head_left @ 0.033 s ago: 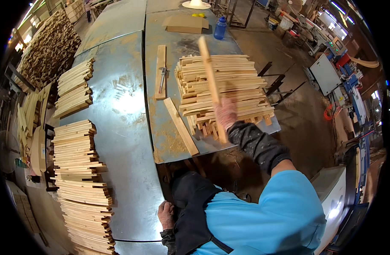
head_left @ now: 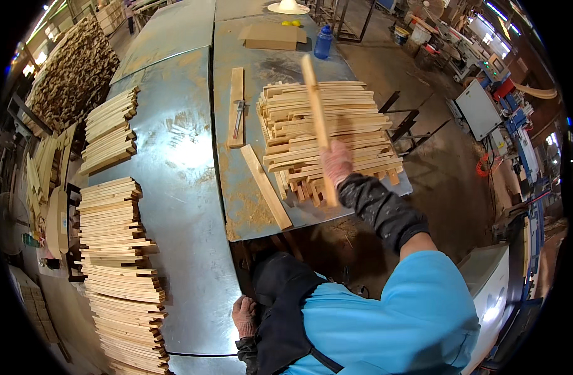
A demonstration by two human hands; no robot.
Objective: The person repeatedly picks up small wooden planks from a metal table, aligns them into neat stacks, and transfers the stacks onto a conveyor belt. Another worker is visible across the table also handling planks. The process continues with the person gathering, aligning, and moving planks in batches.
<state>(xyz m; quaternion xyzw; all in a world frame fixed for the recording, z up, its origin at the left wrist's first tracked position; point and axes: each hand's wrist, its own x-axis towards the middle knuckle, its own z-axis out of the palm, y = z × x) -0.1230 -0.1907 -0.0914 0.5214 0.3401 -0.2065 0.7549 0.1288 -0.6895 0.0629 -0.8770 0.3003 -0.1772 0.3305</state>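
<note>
My right hand [head_left: 337, 164], in a pinkish work glove, is closed around the lower part of a wooden strip [head_left: 316, 103]. The strip is raised above a stack of similar wooden strips [head_left: 361, 125] on the metal table, its far end pointing away from me. Down by the edge of the left metal table, my left hand [head_left: 244, 316], also gloved, rests with fingers curled in and nothing visible in it. A caliper [head_left: 239, 119] lies on a flat board [head_left: 236, 81] left of the stack. Another board [head_left: 266, 187] lies slantwise nearer to me.
Rows of wooden strips [head_left: 114, 225] line the left side of the left metal table [head_left: 180, 250]. Farther off on the right table are a cardboard box [head_left: 272, 37], a blue bottle [head_left: 322, 42] and a pale hat [head_left: 288, 7]. Metal bars [head_left: 404, 125] jut out beyond the stack.
My right hand and the wooden strip it grips have shifted slightly to the right above the stack. My left hand stays in place.
</note>
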